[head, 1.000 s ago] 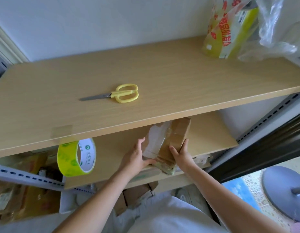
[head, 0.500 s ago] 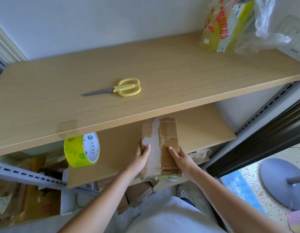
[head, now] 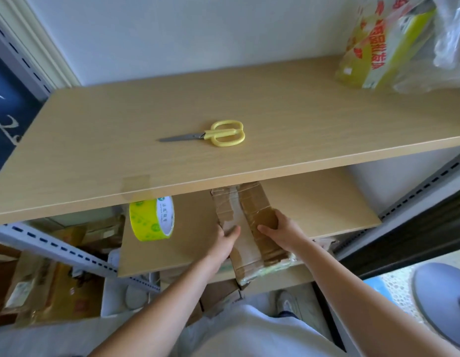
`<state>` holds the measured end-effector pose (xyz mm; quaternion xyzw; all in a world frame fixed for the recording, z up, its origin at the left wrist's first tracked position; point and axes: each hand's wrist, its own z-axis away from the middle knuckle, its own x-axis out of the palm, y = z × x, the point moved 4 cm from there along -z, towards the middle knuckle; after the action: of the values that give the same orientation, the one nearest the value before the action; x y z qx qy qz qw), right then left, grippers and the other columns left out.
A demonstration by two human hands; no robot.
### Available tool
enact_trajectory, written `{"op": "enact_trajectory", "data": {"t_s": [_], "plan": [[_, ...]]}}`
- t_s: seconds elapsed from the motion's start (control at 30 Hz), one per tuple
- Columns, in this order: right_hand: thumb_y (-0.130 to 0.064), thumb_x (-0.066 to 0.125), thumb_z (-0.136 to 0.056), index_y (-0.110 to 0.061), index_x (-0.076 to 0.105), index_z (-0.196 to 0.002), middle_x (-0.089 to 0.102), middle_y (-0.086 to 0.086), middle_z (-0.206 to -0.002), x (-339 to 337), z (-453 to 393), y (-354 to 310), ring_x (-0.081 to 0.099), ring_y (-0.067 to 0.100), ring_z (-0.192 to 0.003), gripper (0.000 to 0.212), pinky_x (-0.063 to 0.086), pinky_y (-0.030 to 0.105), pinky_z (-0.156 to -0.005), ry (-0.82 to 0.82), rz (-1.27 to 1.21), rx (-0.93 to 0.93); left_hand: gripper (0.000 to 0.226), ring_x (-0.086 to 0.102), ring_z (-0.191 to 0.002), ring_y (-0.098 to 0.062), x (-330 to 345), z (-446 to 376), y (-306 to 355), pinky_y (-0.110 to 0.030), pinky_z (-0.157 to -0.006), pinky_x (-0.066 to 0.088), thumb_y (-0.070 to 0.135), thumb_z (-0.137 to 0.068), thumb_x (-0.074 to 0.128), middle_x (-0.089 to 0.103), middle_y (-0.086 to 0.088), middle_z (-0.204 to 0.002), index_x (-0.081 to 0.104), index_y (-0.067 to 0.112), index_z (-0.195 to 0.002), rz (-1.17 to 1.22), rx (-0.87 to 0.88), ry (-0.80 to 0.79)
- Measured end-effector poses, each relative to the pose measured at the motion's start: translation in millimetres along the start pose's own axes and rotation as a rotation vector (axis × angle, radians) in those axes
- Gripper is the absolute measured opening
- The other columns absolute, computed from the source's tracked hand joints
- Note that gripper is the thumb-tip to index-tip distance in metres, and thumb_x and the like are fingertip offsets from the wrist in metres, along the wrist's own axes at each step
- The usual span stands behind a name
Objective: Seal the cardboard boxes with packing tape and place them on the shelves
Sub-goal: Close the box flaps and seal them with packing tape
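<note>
Lap: pale fabric [head: 249,331] at the bottom edge, nearest the camera, both forearms reaching out over it.
Left hand [head: 225,239]: laid on the left half of the box top, fingers fairly straight and together, thumb stretched across the pale torn strip; pressing, not curled round anything.
Right hand [head: 281,233]: set on the right half of the top, fingers wrapping the right edge, thumb lying along the brown tape.
Box [head: 245,228]: flat on the lower shelf [head: 326,202], near end poking past the shelf's front lip, far end tucked under the upper shelf [head: 275,106].
Change: a second ago held tilted and off the board; now down flat and slid further in, hands walked up its top.
Meaning: top already taped, so sealing looks done and placing nearly done; probably one last push and a let-go.
Axis: long axis running near to far, slightly skewed, far end leaning left, short end facing the person.
Tape roll [head: 151,219]: yellow-green, hanging from a strip stuck over the upper shelf's front edge, left of the box, apart from it.
Scissors [head: 211,135]: yellow handles, lying on the upper shelf, blades pointing left.
Bags [head: 393,42]: plastic packets at the far right corner, by the wall.
</note>
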<state>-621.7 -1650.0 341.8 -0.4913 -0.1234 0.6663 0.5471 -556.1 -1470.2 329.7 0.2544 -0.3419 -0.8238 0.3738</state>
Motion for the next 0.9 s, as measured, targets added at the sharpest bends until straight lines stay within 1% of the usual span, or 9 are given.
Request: {"op": "enact_trajectory", "data": {"t_s": [0.17, 0.27, 0.33, 0.4, 0.5, 0.6, 0.73, 0.8, 0.9], "plan": [[-0.038, 0.068, -0.090, -0.015, 0.037, -0.141, 0.061, 0.000, -0.106, 2.7, 2.5, -5.7, 0.064, 0.015, -0.084, 0.064, 0.052, 0.018, -0.060, 0.043, 0.091, -0.012, 0.099, 0.024, -0.148, -0.022, 1.9, 10.7, 0.0, -0.040, -0.122, 0.019, 0.054, -0.092, 0.059, 0.017, -0.002, -0.164, -0.002, 0.010, -0.158, 0.017, 0.098, 0.027], [-0.032, 0.071, -0.089, -0.017, 0.031, -0.147, 0.065, 0.006, -0.115, 0.8, 6.8, -6.3, 0.065, 0.018, -0.089, 0.072, 0.050, 0.017, -0.061, 0.068, 0.103, -0.061, 0.077, 0.042, -0.133, -0.011, 1.0, 20.3, -0.3, -0.029, -0.113, 0.029, 0.034, -0.095, 0.063, 0.037, 0.007, -0.149, 0.018, 0.013, -0.154, 0.046, 0.184, 0.031], [-0.024, 0.071, -0.088, -0.023, 0.029, -0.150, 0.064, 0.007, -0.119, -14.0, 10.1, -12.9, 0.064, 0.020, -0.094, 0.076, 0.051, 0.022, -0.068, 0.071, 0.125, -0.117, 0.050, 0.059, -0.110, -0.009, -6.4, 25.3, -1.9, -0.031, -0.100, 0.049, 0.032, -0.092, 0.069, 0.060, 0.006, -0.125, 0.041, 0.025, -0.133, 0.134, 0.157, 0.001], [-0.015, 0.070, -0.086, -0.027, 0.031, -0.149, 0.064, 0.005, -0.116, -31.0, 7.7, -24.5, 0.064, 0.018, -0.093, 0.075, 0.054, 0.026, -0.072, 0.026, 0.213, -0.211, 0.030, 0.067, -0.100, -0.014, -14.1, 31.9, -1.7, -0.027, -0.082, 0.058, 0.036, -0.087, 0.072, 0.063, 0.006, -0.108, 0.050, 0.031, -0.108, 0.292, 0.100, -0.040], [-0.008, 0.070, -0.084, -0.030, 0.035, -0.148, 0.062, 0.005, -0.122, -41.7, -4.3, -39.1, 0.061, 0.021, -0.099, 0.077, 0.052, 0.033, -0.084, -0.047, 0.345, -0.284, 0.032, 0.072, -0.099, -0.030, -16.9, 33.5, -5.3, -0.036, -0.085, 0.060, 0.036, -0.088, 0.073, 0.065, -0.012, -0.116, 0.054, 0.025, -0.112, 0.420, -0.012, -0.111], [-0.002, 0.069, -0.082, -0.032, 0.038, -0.148, 0.059, 0.004, -0.129, -35.0, -9.7, -43.3, 0.059, 0.023, -0.107, 0.079, 0.050, 0.041, -0.095, -0.097, 0.304, -0.279, 0.037, 0.072, -0.095, -0.040, -16.8, 39.6, -13.2, -0.048, -0.089, 0.058, 0.023, -0.087, 0.075, 0.067, -0.029, -0.111, 0.057, 0.009, -0.116, 0.554, -0.086, -0.048], [0.000, 0.071, -0.081, -0.037, 0.043, -0.145, 0.061, -0.002, -0.129, -29.6, -8.8, -47.5, 0.059, 0.017, -0.110, 0.079, 0.049, 0.038, -0.101, -0.119, 0.326, -0.342, 0.031, 0.071, -0.090, -0.041, -15.1, 43.2, -23.4, -0.046, -0.075, 0.062, 0.006, -0.087, 0.072, 0.071, -0.028, -0.102, 0.058, -0.004, -0.113, 0.730, -0.173, -0.030], [-0.003, 0.071, -0.084, -0.041, 0.041, -0.146, 0.059, -0.006, -0.132, -28.9, -13.1, -53.2, 0.058, 0.014, -0.110, 0.078, 0.049, 0.035, -0.100, -0.133, 0.391, -0.342, 0.035, 0.068, -0.093, -0.041, -11.3, 42.6, -26.9, -0.047, -0.070, 0.062, 0.002, -0.086, 0.071, 0.066, -0.032, -0.110, 0.055, -0.007, -0.116, 0.798, -0.230, -0.006], [-0.009, 0.069, -0.086, -0.041, 0.036, -0.148, 0.057, -0.007, -0.136, -31.5, -17.8, -68.1, 0.057, 0.016, -0.112, 0.077, 0.047, 0.031, -0.098, -0.182, 0.557, -0.340, 0.045, 0.068, -0.102, -0.044, -7.4, 51.2, -27.7, -0.043, -0.077, 0.062, 0.014, -0.087, 0.072, 0.062, -0.036, -0.118, 0.050, -0.002, -0.123, 0.755, -0.233, -0.103]]}}
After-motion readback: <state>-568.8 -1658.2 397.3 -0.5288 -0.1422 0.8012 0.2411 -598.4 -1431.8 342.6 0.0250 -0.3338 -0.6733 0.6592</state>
